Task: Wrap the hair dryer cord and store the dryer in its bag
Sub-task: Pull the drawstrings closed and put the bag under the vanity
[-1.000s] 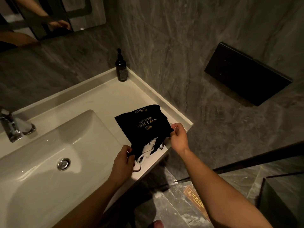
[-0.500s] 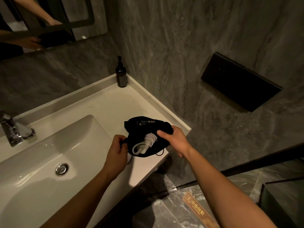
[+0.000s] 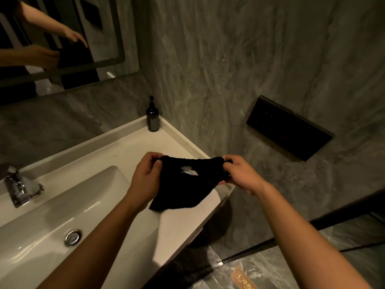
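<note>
My left hand [image 3: 145,180] and right hand [image 3: 239,174] pinch opposite ends of black bag [image 3: 181,192] mouth, bag lifted above counter's [image 3: 133,149] front right corner; pale blurred patch, perhaps dryer, shows inside.

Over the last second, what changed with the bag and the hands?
The black bag came up off the counter; the left hand and right hand now grip its mouth's two ends, nearly closing it over the white dryer. Pump bottle and faucet unchanged.
</note>
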The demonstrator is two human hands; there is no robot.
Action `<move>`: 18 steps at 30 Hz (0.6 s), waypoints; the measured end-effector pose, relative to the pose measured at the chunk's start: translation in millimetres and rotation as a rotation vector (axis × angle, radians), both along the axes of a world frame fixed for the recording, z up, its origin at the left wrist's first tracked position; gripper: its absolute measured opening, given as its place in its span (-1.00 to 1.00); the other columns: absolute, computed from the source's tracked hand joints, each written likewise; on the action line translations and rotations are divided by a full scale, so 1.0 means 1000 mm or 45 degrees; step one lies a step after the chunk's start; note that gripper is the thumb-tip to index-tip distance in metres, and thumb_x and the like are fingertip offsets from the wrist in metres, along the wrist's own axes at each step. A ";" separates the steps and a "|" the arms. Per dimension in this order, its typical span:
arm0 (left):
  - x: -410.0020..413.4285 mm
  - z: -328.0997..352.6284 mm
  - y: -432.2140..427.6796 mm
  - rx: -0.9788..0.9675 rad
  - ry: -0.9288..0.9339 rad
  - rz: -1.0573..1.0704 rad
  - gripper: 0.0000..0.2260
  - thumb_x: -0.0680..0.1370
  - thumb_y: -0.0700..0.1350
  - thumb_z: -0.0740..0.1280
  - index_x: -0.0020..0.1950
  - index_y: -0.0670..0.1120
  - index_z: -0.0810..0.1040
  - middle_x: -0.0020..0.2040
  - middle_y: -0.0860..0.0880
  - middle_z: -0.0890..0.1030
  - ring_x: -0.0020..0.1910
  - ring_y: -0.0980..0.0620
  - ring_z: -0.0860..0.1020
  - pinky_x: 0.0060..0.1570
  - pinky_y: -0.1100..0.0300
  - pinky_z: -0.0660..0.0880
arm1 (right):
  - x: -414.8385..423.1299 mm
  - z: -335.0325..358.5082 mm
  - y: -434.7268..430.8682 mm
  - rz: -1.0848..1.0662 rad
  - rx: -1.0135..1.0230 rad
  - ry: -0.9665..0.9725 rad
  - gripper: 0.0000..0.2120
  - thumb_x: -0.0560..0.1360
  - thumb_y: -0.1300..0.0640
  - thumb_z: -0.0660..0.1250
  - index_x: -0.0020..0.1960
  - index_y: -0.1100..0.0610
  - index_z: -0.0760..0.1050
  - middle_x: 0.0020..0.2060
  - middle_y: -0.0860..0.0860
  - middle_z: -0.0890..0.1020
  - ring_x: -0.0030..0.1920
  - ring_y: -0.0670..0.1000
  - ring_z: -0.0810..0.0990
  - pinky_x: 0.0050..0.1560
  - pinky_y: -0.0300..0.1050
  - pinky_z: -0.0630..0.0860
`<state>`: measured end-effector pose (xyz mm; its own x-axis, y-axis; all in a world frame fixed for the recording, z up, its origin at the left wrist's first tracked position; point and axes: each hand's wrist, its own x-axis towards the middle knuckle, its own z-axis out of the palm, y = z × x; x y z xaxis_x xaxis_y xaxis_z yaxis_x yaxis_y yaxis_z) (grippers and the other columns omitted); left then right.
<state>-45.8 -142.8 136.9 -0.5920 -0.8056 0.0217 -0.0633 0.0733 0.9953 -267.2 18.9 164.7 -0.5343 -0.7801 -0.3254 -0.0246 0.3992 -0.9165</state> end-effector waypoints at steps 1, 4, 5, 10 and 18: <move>0.000 0.000 0.000 -0.007 -0.015 -0.015 -0.82 0.64 -0.18 0.17 0.04 0.00 0.54 -0.06 -0.03 0.62 -0.17 0.07 0.51 -0.16 0.14 0.43 | 0.000 0.003 0.002 -0.007 0.005 -0.053 -0.76 0.63 0.42 0.11 0.06 0.29 0.56 -0.15 0.17 0.64 -0.21 0.01 0.70 -0.18 -0.10 0.73; 0.001 0.001 0.001 -0.005 -0.051 -0.033 -0.81 0.66 -0.18 0.16 0.05 0.00 0.55 -0.04 -0.03 0.62 -0.13 0.06 0.54 -0.14 0.14 0.45 | 0.000 0.006 0.010 -0.010 -0.002 -0.325 -0.73 0.62 0.46 0.14 0.08 0.29 0.60 -0.11 0.21 0.70 -0.12 0.09 0.73 -0.14 -0.02 0.75; 0.001 0.002 0.000 -0.007 -0.053 -0.028 -0.81 0.66 -0.18 0.15 0.05 -0.01 0.55 -0.05 -0.02 0.62 -0.14 0.07 0.54 -0.15 0.17 0.44 | -0.001 0.007 0.013 0.002 0.007 -0.400 -0.74 0.63 0.45 0.16 0.10 0.29 0.61 -0.10 0.21 0.71 -0.10 0.11 0.74 -0.13 0.00 0.76; -0.001 0.015 -0.009 -0.208 -0.157 -0.107 -0.80 0.68 -0.18 0.14 0.10 -0.05 0.56 -0.03 0.02 0.63 -0.07 0.08 0.57 -0.09 0.20 0.47 | -0.011 0.021 0.027 0.110 0.118 -0.590 -0.73 0.63 0.48 0.17 0.09 0.33 0.64 -0.21 0.23 0.71 -0.26 0.09 0.73 -0.13 0.03 0.75; -0.009 0.021 -0.034 -0.134 -0.151 -0.073 -0.76 0.67 -0.24 0.13 0.08 -0.08 0.60 -0.02 -0.05 0.66 0.00 -0.07 0.63 0.07 -0.05 0.60 | -0.017 0.039 0.044 -0.288 -0.061 -0.554 -0.56 0.53 0.55 0.03 -0.09 0.33 0.68 -0.28 0.20 0.62 -0.46 -0.01 0.67 -0.52 -0.21 0.58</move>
